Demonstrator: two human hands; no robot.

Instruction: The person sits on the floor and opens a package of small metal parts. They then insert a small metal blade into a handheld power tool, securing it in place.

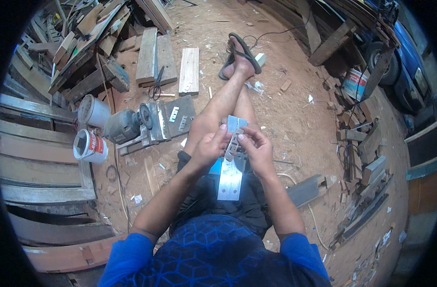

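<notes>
I sit on the ground with a long flat shiny metal strip (230, 179) lying along my lap and leg. Both hands meet over its upper part. My left hand (210, 146) and my right hand (257, 147) pinch a small slotted metal piece (233, 143) between their fingertips, held against the strip. My outstretched leg ends in a dark sandal (240, 52) on the dirt floor.
To my left stand a grey electric motor on a metal base (132, 125), two white buckets (90, 146), and wooden planks (166, 62). Timber scraps are piled at the upper left and along the right. A white bucket (355, 83) and a blue vehicle (410, 62) are upper right.
</notes>
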